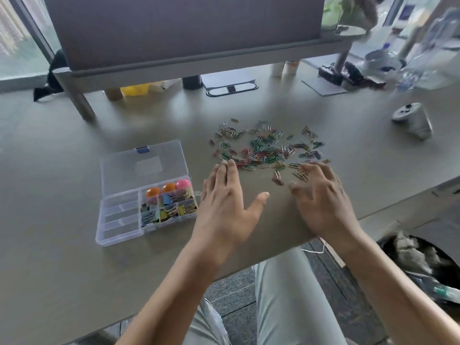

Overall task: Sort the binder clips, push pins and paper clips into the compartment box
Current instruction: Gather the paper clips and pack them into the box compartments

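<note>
A clear plastic compartment box (119, 220) lies open on the grey table, its lid (144, 165) folded back. Its right-hand compartments hold coloured binder clips (169, 210) and round orange and pink push pins (168, 188); the left compartments look bare. Several coloured paper clips (263, 148) lie scattered to the right of the box. My left hand (229, 205) is flat, fingers straight, its fingertips at the near edge of the pile. My right hand (321, 195) has spread, slightly bent fingers over the pile's near right edge, touching a few clips.
A raised monitor shelf (189, 68) with legs stands behind the work area, small items beneath it. A grey cylindrical device (413, 119) lies at the right. Bottles and clutter sit at the far right. The table's front edge (273, 255) runs just under my wrists.
</note>
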### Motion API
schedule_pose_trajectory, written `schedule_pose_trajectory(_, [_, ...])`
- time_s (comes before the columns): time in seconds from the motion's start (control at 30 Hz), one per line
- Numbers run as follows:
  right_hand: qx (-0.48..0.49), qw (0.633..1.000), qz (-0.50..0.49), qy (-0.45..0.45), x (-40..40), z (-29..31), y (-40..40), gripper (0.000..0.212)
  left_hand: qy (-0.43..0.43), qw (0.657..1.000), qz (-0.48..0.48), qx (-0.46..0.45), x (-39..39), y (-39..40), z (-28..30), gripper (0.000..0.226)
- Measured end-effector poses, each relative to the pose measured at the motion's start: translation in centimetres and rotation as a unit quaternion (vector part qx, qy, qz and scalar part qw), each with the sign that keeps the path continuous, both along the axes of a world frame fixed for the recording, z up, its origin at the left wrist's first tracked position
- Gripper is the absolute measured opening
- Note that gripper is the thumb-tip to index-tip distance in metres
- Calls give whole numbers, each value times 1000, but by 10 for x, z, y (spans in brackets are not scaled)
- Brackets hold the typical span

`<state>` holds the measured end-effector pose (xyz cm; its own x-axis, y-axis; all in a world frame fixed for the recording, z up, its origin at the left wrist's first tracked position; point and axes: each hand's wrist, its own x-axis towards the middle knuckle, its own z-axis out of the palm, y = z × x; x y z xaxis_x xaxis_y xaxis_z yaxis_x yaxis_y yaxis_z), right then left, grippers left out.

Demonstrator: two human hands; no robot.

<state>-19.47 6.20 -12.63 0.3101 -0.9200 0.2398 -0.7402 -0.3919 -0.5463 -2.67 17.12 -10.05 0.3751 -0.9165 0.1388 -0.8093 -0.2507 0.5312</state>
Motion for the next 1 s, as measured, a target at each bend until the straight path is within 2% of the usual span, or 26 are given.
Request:
schedule_pose_trajectory(0.13, [24,999,-24,24,-15,-3,-29,67,-2,997,6,71,-4,-35,-10,100])
schedule_pose_trajectory(0.27, [73,993,-38,89,-9,-7,-65,89,-33,991,61,115,3,-66,-15,105])
schedule_pose_trajectory(0.4, [90,984,-49,144,17,-9,-102,99,-80,979,107,155,18,-95,-25,103])
schedule_pose_trajectory(0.6, [79,986,-30,143,57,-7,-160,92,-113,970,143,163,40,-118,-34,101])
schedule_pose_trajectory(0.83, [47,983,158,87,114,-2,-196,66,-115,968,149,165,62,-145,-35,95])
schedule_pose_trajectory(1.0, [32,961,258,95,152,-1,-215,57,-105,977,156,101,59,-142,-38,82])
